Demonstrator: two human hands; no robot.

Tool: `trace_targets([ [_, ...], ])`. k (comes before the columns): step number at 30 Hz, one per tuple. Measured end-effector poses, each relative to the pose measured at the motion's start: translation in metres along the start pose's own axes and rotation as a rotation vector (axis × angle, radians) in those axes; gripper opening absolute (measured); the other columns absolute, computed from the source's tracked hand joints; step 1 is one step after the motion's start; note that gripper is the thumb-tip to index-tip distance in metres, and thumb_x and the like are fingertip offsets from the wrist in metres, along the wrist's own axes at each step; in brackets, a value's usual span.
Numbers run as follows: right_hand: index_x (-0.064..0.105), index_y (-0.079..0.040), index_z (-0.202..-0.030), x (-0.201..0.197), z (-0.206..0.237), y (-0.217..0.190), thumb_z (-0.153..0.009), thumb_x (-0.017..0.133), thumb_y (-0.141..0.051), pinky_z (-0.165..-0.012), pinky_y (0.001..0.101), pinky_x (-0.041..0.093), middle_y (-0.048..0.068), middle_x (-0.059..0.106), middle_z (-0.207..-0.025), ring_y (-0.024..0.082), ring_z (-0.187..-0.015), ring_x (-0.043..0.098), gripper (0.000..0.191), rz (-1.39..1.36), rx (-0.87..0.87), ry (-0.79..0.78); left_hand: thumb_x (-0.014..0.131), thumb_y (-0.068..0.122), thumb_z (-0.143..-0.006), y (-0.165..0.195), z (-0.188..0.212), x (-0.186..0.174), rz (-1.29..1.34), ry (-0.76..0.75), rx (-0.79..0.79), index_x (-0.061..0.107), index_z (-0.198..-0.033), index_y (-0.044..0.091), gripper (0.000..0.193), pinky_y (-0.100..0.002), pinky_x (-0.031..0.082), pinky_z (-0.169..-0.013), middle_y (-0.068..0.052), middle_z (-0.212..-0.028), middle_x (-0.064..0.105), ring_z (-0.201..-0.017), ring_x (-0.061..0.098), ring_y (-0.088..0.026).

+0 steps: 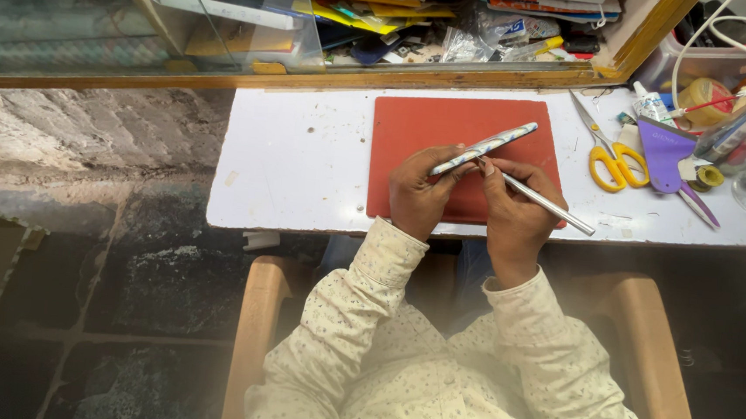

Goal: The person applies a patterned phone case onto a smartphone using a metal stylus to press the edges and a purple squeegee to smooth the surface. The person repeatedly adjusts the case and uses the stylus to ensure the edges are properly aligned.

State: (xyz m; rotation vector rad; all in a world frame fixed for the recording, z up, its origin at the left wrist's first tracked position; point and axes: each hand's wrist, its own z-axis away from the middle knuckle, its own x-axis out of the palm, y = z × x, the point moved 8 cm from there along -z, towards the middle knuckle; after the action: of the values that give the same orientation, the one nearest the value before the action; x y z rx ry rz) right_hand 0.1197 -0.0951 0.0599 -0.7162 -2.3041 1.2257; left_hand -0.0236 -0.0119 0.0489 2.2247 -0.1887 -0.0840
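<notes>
- L hand (416,195): fingers closed round a flat patterned strip (485,147), held edge-up, tip pointing to 2 o'clock.
- R hand (516,206): fingers pinched on a thin metal rod (547,203); rod tip meets the strip's lower edge just above my knuckles, tail runs to 4 o'clock.
- Progress, my guess: mid-work, rod at strip's middle; can't tell what's done.
- Both held above the red mat (414,125) on white table (298,160).
- Yellow scissors (609,152) and purple scraper (668,151) at 3 o'clock, untouched.
</notes>
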Motion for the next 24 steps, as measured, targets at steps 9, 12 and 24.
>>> trace_targets([
  [9,0.065,0.006,-0.110,-0.020,-0.010,0.010,-0.103,0.073,-0.002,-0.093,0.0311,0.064,0.016,0.074,-0.106,0.020,-0.096,0.074,0.013,-0.272,-0.047,0.062,0.081,0.005,-0.088,-0.013,-0.004,-0.002,0.098,-0.030,-0.091,0.074,-0.109,0.003,0.022,-0.030,0.064,-0.086,-0.010,-0.105,0.077,-0.096,0.076,-0.018],
  [12,0.067,0.007,-0.116,-0.051,-0.028,0.012,-0.106,0.072,-0.007,-0.090,0.0347,0.066,0.016,0.074,-0.108,0.021,-0.096,0.074,0.017,-0.170,-0.072,0.145,0.080,0.006,-0.090,-0.019,-0.007,-0.002,0.214,-0.082,-0.139,0.073,-0.111,0.004,0.022,-0.029,0.064,-0.090,-0.008,-0.107,0.077,-0.098,0.075,-0.017],
  [24,0.064,0.005,-0.129,-0.051,-0.038,0.014,-0.102,0.076,-0.004,-0.099,0.0281,0.058,0.013,0.072,-0.119,0.017,-0.111,0.071,0.031,-0.092,-0.121,-0.197,0.078,0.007,-0.092,-0.031,-0.020,-0.012,0.396,-0.280,-0.116,0.072,-0.115,0.006,0.024,-0.031,0.064,-0.097,-0.007,-0.112,0.077,-0.108,0.074,-0.016],
])
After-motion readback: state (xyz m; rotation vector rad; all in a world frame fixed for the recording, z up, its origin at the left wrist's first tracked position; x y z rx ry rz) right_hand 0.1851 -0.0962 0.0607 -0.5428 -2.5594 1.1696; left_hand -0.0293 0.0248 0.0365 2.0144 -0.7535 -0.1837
